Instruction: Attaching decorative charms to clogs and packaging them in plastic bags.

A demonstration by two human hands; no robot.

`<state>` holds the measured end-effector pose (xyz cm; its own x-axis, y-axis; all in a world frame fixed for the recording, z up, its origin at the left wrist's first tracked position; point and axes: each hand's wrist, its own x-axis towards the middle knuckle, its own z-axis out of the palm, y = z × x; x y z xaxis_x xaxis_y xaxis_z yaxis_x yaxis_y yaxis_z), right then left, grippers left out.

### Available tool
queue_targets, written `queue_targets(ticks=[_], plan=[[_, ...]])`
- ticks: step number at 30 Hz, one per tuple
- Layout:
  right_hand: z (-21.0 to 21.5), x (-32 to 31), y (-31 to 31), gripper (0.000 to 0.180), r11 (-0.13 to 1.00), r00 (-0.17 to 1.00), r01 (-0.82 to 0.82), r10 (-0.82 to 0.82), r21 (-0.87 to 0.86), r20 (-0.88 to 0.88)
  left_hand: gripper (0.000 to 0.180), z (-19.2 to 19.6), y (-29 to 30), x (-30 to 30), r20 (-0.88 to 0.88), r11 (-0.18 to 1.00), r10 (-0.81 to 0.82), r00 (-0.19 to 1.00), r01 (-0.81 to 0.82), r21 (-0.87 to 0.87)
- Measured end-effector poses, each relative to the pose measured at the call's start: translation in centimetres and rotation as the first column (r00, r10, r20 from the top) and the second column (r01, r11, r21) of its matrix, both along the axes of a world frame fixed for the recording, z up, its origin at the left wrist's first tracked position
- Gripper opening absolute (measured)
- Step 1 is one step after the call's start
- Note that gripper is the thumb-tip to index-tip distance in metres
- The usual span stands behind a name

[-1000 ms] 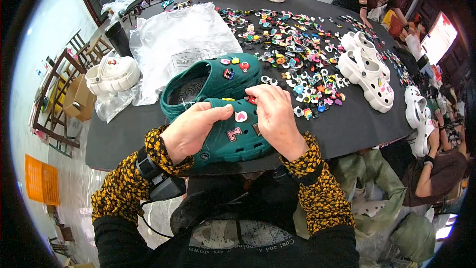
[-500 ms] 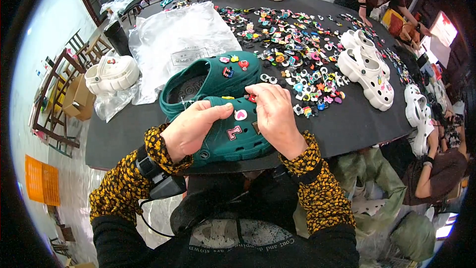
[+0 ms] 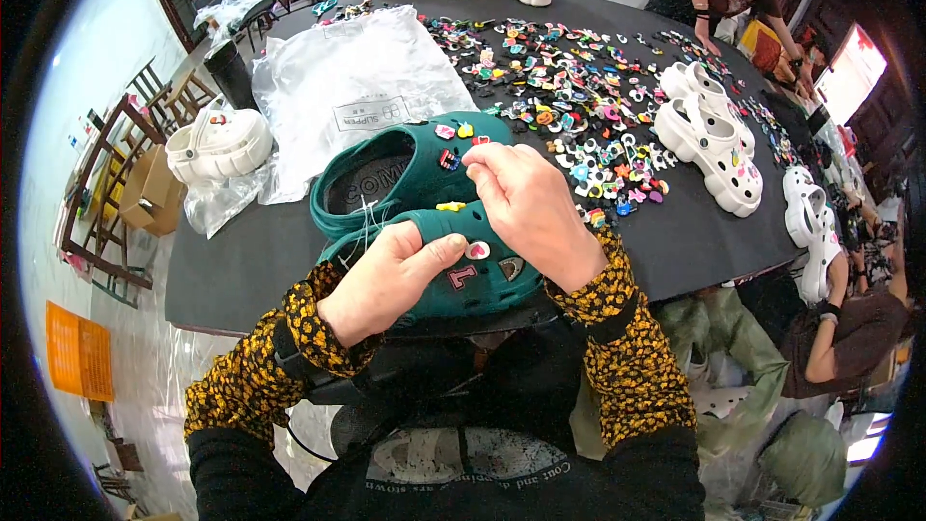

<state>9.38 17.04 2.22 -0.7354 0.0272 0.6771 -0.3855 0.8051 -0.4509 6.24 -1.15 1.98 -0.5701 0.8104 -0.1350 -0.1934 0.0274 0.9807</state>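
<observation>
Barely anything moved: our left hand [image 3: 386,280] still clamps the near green clog [image 3: 453,265] at the tabletop [image 3: 241,260] edge, right hand [image 3: 531,207] grip pinched over its toe. Three charms on; far clog [image 3: 405,169] behind carries several, loose charm pile [image 3: 579,96] beyond remains.

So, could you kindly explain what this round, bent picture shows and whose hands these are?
It comes from a wide fisheye camera worn on a person's head, looking down, which is why straight edges curve. There is no machine: the two bare hands belong to the wearer. The left hand steadies a dark green clog at the near edge of a black table. The right hand pinches something small over it, too small to identify. A second green clog lies just behind. Colourful shoe charms are scattered across the table, with white clogs and a white plastic bag. Other people sit around it.
</observation>
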Motion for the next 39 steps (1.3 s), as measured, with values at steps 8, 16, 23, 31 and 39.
queue_targets(ticks=[8, 16, 23, 31, 39], plan=[[-0.5, -0.7, -0.2, 0.011, 0.993, 0.998, 0.038, -0.044, 0.115, 0.043, 0.023, 0.1, 0.1, 0.1, -0.028, 1.0, -0.001, 1.0, 0.001, -0.003], [-1.0, -0.9, -0.4, 0.011, 0.971, 0.993, 0.112, -0.099, 0.212, -0.071, 0.022, 0.5, 0.2, 0.1, 0.034, 1.0, 0.018, 0.999, -0.019, 0.007], [-1.7, -0.9, -0.5, 0.009, 0.949, 0.972, 0.169, -0.115, 0.267, -0.205, 0.024, 0.3, 0.2, -0.6, 0.087, 1.0, 0.016, 0.996, -0.015, -0.011], [-1.5, -0.9, 0.6, 0.006, 0.98, 0.987, 0.072, -0.096, -0.188, -0.126, 0.025, 0.6, 0.7, -0.7, 0.17, 0.997, 0.072, 0.983, -0.075, 0.014], [-3.0, -3.0, 8.1, 0.013, 0.924, 0.926, 0.373, -0.376, 0.085, 0.023, 0.041, 0.7, 0.6, -1.8, 0.205, 0.968, 0.248, 0.947, -0.234, -0.089]])
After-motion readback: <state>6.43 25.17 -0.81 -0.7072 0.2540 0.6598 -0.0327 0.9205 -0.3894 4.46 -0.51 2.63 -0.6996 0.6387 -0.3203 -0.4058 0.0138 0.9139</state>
